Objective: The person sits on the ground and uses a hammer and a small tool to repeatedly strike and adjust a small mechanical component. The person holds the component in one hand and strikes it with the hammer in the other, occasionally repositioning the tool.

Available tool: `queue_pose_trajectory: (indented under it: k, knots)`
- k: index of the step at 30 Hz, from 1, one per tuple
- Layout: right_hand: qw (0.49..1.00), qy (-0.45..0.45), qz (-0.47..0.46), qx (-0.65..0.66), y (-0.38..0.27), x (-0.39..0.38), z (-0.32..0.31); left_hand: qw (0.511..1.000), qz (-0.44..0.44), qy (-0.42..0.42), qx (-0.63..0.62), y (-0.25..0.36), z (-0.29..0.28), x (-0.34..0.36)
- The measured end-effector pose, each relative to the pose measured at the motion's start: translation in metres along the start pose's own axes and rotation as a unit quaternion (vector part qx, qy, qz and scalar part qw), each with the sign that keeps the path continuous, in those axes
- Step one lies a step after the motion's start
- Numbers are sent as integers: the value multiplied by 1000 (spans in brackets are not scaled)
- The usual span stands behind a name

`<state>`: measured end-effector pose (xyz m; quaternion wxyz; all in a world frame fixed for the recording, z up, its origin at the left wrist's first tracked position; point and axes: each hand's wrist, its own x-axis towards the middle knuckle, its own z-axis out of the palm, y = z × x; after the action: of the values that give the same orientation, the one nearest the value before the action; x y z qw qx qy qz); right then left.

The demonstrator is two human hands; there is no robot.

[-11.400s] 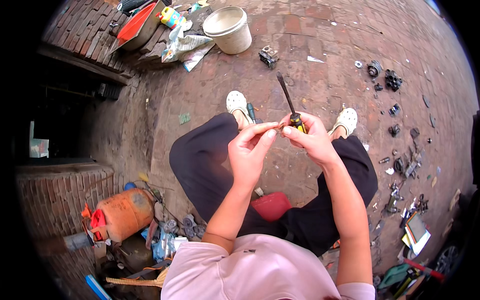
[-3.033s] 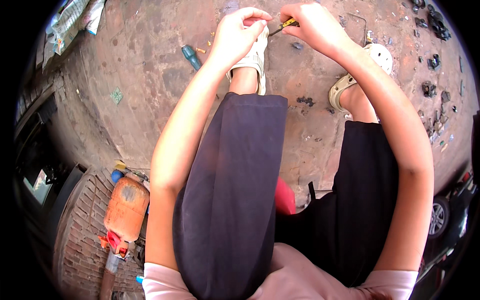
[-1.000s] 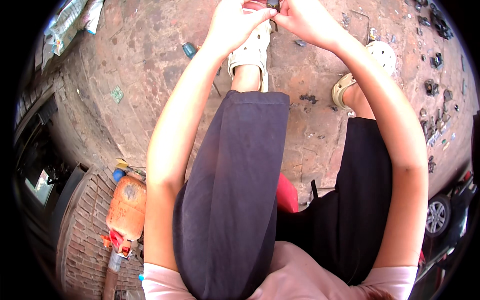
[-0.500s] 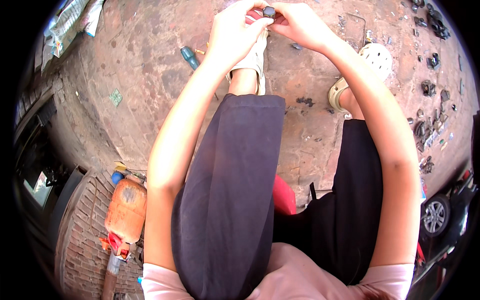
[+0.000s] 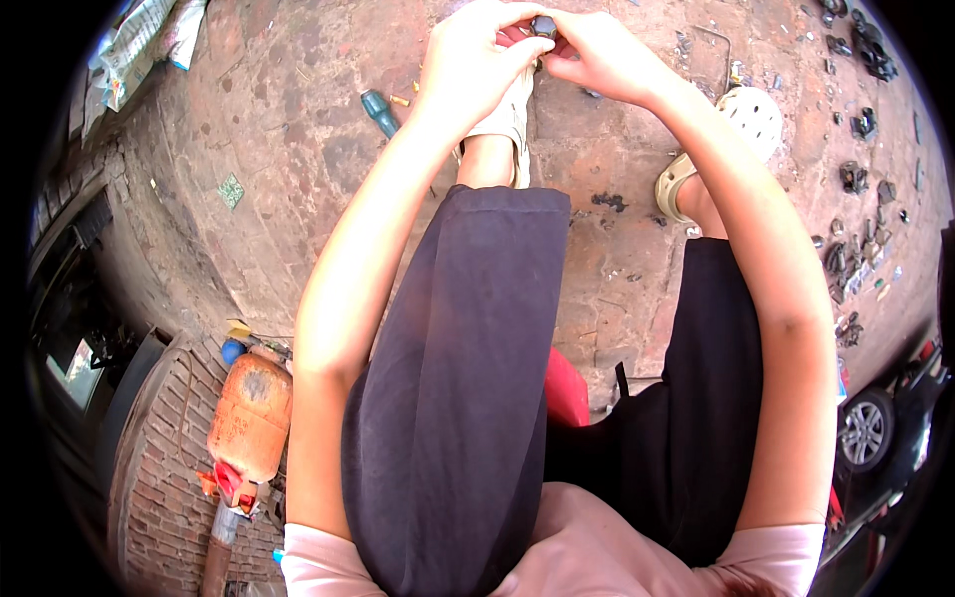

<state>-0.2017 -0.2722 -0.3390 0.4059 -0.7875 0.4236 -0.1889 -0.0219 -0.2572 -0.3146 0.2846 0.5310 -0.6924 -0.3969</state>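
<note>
At twelve o'clock, left hand (image 5: pixel 468 62) and right hand (image 5: pixel 604 62) pinch the dark knob (image 5: pixel 543 27), probably stiff, light; best held by its sides.

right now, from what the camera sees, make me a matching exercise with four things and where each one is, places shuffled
Things:
1. dark six-sided piece
2. teal-handled tool
3. orange cylinder
4. car wheel

Places:
a. low down at the far right of the picture
b. at the lower left, beside brickwork
c. between the left hand and the right hand
d. on the floor, left of the picture's middle and high up

Pairs: 1-c, 2-d, 3-b, 4-a
</note>
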Motion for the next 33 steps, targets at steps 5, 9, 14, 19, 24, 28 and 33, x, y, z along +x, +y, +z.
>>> queue_pose_trajectory:
  k: [5,9,14,19,24,28,33]
  knots:
    - [1000,-2,-19,14,10,-4,4,999,-28,-18,2,1,-1,0]
    - [1000,-13,-17,20,20,-9,11,998,-9,-46,28,-1,-5,-3]
    - [999,-19,-27,20,23,-8,15,999,-12,-39,-28,1,-7,-8]
    - [999,-37,-31,7,21,-8,14,996,62,-48,47,-3,-10,-11]
    - [992,-60,-15,-107,2,-49,-40,992,83,-62,71,-9,-2,-20]
    - [985,47,93,-138,-24,-142,-105,992,55,-74,88,-21,-5,-34]
    - [817,398,411,-71,-38,-344,-114,993,6,-116,14,-26,3,-34]
